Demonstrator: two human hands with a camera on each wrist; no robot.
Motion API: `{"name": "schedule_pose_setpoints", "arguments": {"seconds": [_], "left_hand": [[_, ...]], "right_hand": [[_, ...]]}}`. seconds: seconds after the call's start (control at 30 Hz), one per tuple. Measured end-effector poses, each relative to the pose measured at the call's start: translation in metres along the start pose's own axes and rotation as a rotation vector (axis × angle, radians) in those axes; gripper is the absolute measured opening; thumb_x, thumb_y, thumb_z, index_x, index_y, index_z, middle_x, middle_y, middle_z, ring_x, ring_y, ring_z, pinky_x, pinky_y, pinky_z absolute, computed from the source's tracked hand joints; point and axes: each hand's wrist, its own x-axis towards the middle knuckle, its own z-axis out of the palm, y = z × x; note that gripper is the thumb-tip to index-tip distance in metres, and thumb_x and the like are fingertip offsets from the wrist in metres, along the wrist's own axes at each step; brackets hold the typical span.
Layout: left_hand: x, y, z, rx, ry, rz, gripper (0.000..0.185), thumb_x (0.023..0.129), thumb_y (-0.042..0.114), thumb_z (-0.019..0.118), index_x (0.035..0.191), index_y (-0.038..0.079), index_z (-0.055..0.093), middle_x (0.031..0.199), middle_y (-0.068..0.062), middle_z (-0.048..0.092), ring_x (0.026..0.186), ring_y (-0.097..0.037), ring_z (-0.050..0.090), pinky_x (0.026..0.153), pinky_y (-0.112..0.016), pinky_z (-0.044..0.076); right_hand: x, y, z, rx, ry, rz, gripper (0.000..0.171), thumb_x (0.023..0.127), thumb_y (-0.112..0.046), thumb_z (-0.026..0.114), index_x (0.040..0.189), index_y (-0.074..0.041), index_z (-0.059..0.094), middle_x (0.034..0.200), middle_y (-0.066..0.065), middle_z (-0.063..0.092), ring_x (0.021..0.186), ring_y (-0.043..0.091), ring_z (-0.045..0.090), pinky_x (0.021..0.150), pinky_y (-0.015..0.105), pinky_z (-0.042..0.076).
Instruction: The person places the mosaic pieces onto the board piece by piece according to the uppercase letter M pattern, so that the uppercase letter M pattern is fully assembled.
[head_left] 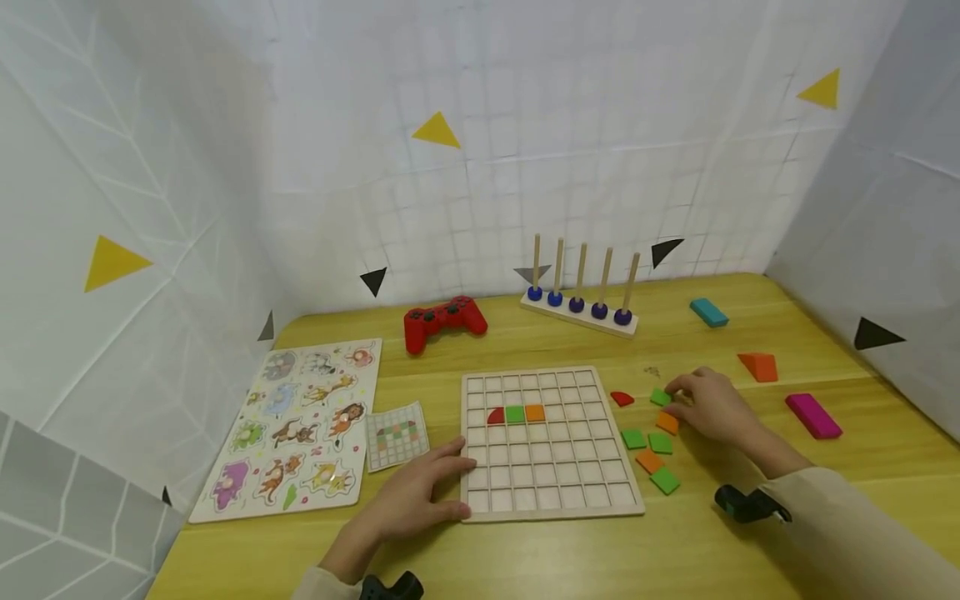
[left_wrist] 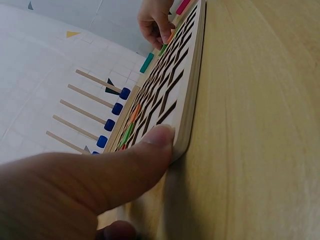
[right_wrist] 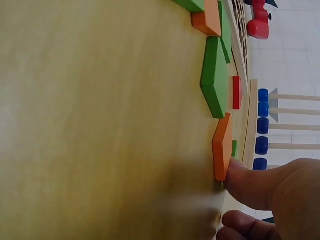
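left hand (head_left: 420,492) rests flat, fingers straight, thumb against the near-left corner of the wooden grid board (head_left: 551,500) mid-table. right hand (head_left: 712,408) — fingers curled, thumb touching an orange tile (head_left: 667,422) among loose tiles right of the board — whether it's pinched, can't tell.

Crowded right flank of the board, open worktop in front

Loose green and orange tiles (head_left: 649,442) lie packed between the grid board (head_left: 550,446) and the right hand (head_left: 712,407), leaving only narrow gaps there; the left hand (head_left: 420,498) blocks the board's near left corner; the small card (head_left: 396,435) and animal puzzle (head_left: 296,425) fill the left side; the red controller (head_left: 444,322) and peg rack (head_left: 581,307) stand behind; bare worktop (head_left: 570,558) runs wide along the near edge; the far right holds scattered blocks well apart.
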Motion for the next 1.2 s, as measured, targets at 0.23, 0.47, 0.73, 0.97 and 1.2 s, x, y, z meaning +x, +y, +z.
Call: {"name": "schedule_pose_setpoints", "arguments": {"seconds": [0.23,0.47,0.73,0.97,1.2], "left_hand": [[0.000,-0.001,0.001,0.006,0.002,-0.004,0.057,0.087,0.046,0.071,0.136,0.018,0.059,0.159,-0.008,0.037,0.144,-0.033,0.040,0.114,-0.058,0.035],[0.001,0.002,0.000,0.005,0.000,-0.005,0.057,0.087,0.045,0.071,0.136,0.018,0.059,0.159,-0.008,0.037,0.144,-0.034,0.040,0.114,-0.058,0.035],[-0.001,0.001,0.000,0.012,0.005,0.000,0.057,0.087,0.043,0.072,0.136,0.017,0.059,0.158,-0.009,0.038,0.143,-0.034,0.040,0.113,-0.057,0.036],[-0.001,0.000,0.000,0.008,0.005,-0.001,0.057,0.087,0.044,0.072,0.136,0.018,0.059,0.158,-0.008,0.038,0.144,-0.034,0.040,0.113,-0.057,0.036],[-0.001,0.000,0.000,0.001,0.008,-0.001,0.058,0.086,0.045,0.072,0.136,0.018,0.059,0.159,-0.009,0.038,0.144,-0.034,0.039,0.114,-0.058,0.035]], "right_hand": [[0.002,-0.005,-0.001,0.032,-0.005,0.011,0.028,0.090,-0.016,0.069,0.107,0.007,0.068,0.103,0.027,0.063,0.092,0.037,0.058,0.078,0.054,0.052],[0.007,-0.021,-0.003,0.058,0.015,-0.039,0.025,0.091,-0.015,0.069,0.107,0.004,0.069,0.106,0.027,0.063,0.095,0.039,0.059,0.079,0.054,0.053],[0.017,-0.060,0.008,0.115,0.006,-0.143,0.022,0.091,-0.010,0.068,0.109,0.003,0.069,0.104,0.022,0.063,0.092,0.032,0.060,0.077,0.049,0.054],[0.023,-0.093,0.022,0.160,-0.030,-0.231,0.021,0.090,-0.008,0.069,0.110,-0.001,0.069,0.109,0.019,0.062,0.088,0.026,0.059,0.073,0.039,0.052],[0.025,-0.105,0.032,0.150,-0.040,-0.286,0.019,0.090,-0.008,0.068,0.108,-0.001,0.070,0.105,0.014,0.063,0.094,0.028,0.059,0.079,0.043,0.053]]}}
